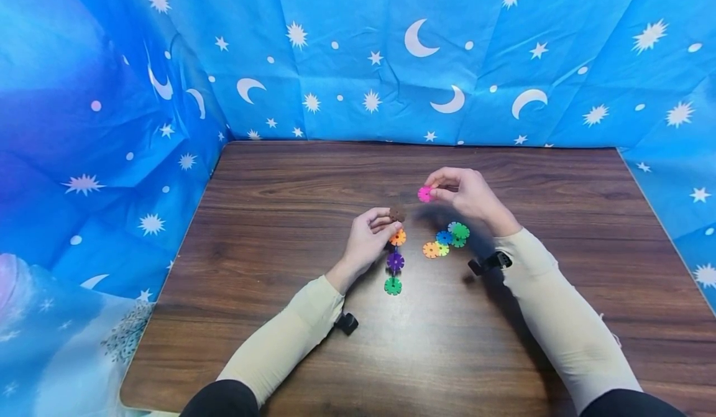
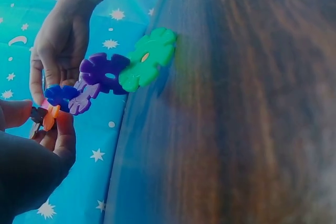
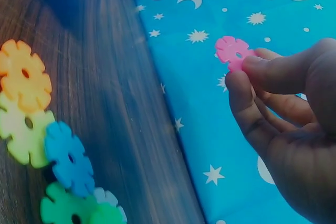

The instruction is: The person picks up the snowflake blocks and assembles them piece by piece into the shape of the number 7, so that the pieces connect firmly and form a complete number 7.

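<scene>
Between thumb and fingers my left hand (image 1: 366, 240) pinches the upper end of a chain of notched plastic discs. A brown disc (image 1: 397, 213) is at its top, then an orange disc (image 1: 398, 237), a purple disc (image 1: 395, 261) and a green disc (image 1: 393, 286). The left wrist view also shows a blue disc (image 2: 61, 97) and a lighter purple disc (image 2: 84, 99) in this chain. Higher and to the right, my right hand (image 1: 470, 196) pinches a pink disc (image 1: 425, 194) by its edge, apart from the chain.
On the wooden table (image 1: 279, 181), below my right hand, lie several more discs grouped together: an orange one (image 1: 431, 250), a yellow-green one (image 3: 23, 132), a blue one (image 3: 70, 158) and green ones (image 3: 65, 205). A blue star-and-moon cloth (image 1: 358, 50) hangs behind the table.
</scene>
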`<state>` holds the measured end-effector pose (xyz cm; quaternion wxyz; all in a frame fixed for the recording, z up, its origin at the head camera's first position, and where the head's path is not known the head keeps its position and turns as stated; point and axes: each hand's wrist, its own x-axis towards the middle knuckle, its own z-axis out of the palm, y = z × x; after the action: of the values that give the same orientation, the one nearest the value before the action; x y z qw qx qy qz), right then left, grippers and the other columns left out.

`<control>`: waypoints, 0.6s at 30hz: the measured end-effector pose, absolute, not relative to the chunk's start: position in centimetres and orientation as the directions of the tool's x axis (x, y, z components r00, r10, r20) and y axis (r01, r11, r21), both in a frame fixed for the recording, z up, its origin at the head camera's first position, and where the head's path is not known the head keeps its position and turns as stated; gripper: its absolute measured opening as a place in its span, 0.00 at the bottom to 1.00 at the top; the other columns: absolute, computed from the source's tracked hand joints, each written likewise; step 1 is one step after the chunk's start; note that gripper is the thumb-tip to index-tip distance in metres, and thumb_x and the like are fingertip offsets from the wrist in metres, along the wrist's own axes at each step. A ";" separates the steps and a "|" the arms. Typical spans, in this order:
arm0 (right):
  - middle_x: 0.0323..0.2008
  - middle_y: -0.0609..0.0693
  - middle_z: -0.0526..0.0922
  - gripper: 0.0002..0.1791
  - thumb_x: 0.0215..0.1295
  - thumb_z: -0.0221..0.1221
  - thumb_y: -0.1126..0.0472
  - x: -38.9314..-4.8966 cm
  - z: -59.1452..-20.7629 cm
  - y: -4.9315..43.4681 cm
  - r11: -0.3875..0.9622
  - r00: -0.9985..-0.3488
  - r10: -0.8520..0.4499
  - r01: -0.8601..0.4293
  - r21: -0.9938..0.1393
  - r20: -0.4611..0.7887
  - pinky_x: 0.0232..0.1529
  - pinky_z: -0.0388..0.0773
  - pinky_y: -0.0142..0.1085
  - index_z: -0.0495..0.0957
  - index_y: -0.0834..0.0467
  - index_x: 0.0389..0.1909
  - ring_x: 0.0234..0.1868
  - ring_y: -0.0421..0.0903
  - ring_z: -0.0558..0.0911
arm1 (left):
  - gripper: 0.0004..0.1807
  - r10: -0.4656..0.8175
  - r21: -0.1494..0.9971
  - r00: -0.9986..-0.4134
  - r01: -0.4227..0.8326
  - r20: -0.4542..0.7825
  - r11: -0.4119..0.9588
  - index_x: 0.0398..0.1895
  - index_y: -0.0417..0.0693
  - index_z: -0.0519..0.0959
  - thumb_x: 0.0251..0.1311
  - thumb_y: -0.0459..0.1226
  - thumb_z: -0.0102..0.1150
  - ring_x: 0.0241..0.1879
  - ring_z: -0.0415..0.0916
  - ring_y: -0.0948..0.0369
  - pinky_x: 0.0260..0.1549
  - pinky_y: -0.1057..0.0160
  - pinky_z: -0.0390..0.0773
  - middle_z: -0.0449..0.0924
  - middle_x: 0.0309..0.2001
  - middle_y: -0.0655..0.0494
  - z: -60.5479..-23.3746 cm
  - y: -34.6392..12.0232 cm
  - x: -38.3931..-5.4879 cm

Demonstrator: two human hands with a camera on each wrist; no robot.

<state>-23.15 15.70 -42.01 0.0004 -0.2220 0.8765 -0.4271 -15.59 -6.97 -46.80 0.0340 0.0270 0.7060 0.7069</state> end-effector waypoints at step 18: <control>0.37 0.66 0.85 0.08 0.62 0.61 0.73 -22.5 -40.7 13.0 0.218 -0.903 -0.363 -0.324 -0.921 0.231 0.34 0.84 0.32 0.83 0.70 0.41 0.32 0.49 0.86 | 0.20 0.127 0.999 -0.991 -0.033 -0.032 -0.002 0.53 0.29 0.75 0.59 0.29 0.64 0.43 0.84 0.54 0.47 0.64 0.82 0.82 0.45 0.33 -46.6 -6.7 -15.7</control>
<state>-22.49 12.97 -40.67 0.0168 -0.2200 0.7803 -0.5852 -15.68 -6.73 -46.56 0.0566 0.0335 0.7043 0.7069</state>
